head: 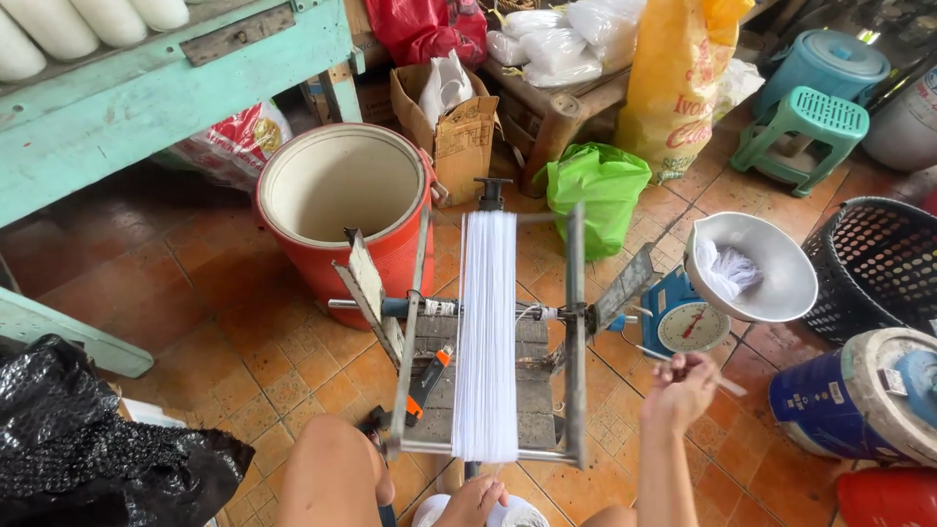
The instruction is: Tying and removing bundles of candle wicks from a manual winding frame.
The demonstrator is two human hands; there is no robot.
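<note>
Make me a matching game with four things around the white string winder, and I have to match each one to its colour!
Things:
1. big bucket left of the winding frame
2. plastic stool
3. bag behind the frame
4. basket with holes

Colours:
A. black
B. bright green
C. red outside, cream inside
D. pale teal

Pairs: 1-C, 2-D, 3-B, 4-A

Extra: the right hand is up by the frame's crank side, and the left hand rests on a white roll low down.
</note>
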